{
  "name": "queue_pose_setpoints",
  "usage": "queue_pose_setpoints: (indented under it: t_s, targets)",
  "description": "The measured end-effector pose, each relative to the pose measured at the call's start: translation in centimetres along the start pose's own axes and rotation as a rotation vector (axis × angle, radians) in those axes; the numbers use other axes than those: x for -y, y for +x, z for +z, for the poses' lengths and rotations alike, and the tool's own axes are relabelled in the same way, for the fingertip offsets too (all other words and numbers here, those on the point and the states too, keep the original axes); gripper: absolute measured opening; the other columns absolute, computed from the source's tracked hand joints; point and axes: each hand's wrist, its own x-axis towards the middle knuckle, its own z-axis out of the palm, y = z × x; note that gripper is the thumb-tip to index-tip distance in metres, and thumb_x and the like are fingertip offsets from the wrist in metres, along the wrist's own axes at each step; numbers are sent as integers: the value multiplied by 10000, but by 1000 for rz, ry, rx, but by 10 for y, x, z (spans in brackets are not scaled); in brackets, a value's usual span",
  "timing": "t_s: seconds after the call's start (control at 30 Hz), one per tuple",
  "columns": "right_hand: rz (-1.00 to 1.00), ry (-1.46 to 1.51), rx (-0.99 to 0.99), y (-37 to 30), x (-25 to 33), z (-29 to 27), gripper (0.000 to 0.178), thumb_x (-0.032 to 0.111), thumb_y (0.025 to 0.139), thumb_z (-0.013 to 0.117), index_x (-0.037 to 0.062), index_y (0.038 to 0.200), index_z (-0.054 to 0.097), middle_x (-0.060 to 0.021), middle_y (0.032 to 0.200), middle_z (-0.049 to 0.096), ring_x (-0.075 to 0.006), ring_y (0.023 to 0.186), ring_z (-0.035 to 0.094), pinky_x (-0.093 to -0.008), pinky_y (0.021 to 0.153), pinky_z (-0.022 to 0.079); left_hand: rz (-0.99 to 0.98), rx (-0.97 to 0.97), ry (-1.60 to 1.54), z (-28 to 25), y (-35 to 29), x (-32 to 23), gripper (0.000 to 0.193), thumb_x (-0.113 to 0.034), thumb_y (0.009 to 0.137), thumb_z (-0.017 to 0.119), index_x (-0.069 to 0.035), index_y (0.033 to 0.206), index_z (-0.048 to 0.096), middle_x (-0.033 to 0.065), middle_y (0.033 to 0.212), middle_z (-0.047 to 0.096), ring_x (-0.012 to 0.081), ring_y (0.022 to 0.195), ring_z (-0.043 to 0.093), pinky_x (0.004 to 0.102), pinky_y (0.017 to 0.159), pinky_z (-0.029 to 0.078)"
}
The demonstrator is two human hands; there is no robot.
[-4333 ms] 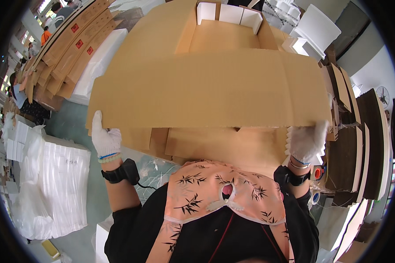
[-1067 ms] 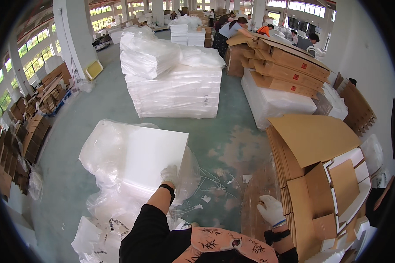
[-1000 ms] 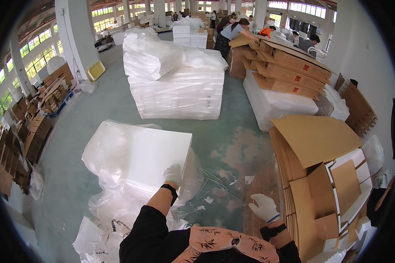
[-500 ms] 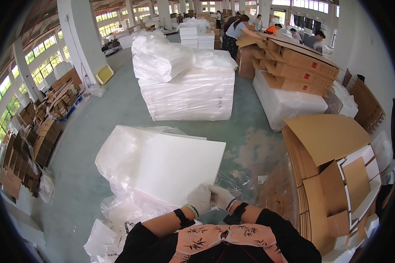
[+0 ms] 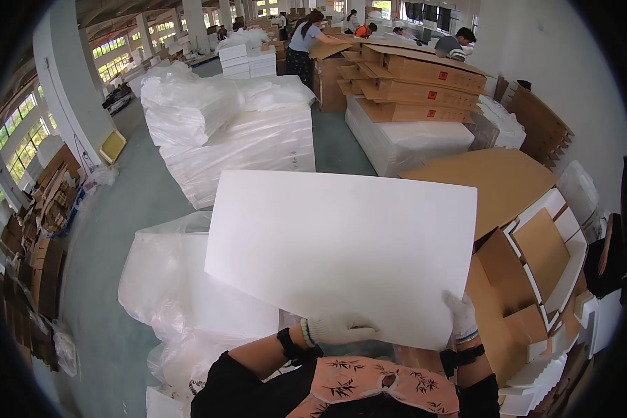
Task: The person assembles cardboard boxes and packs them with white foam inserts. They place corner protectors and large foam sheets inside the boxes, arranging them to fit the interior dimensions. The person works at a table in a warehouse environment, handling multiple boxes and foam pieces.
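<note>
A large flat white sheet, which looks like foam board, is raised and tilted in front of me. My right hand, in a white knit glove, grips its right edge near the close corner. Along the near edge lies my left hand, gloved the same way, its fingers partly hidden against the sheet. Below and to the left, more white sheets rest in a stack, partly covered by the raised one. Crumpled clear plastic wrap hangs around that stack.
At my right stands an opened cardboard box with white lining pieces, beside a broad cardboard flap. Ahead is a plastic-wrapped white bale. Flat cartons are piled beyond, where other people work. A column stands left.
My hands were together over the stack's near right corner; now they are apart. A white sheet has come up off the stack and swung right. My view has turned rightward.
</note>
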Motion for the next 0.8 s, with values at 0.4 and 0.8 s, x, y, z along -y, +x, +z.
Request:
queue_pose_setpoints:
  t_s: [0.4,0.8]
  targets:
    - [-592,396,-1183,-171,-2,-285,660,422,995,570,-5,1463,388,-163,1405,482,-292,1275,485,-462,1076,413,258,237,276,45,256,-108,327,-325,977,605,-82,1174,702,79,1064,747,210,1004,705,306,886,532]
    - [-1175,683,-1404,-291,10,-389,534,392,1037,525,-1,1395,472,-156,1426,493,-302,1267,467,-483,1127,325,637,453,651,122,495,-194,312,-277,931,650,-59,1149,700,127,1038,735,269,959,708,351,849,555]
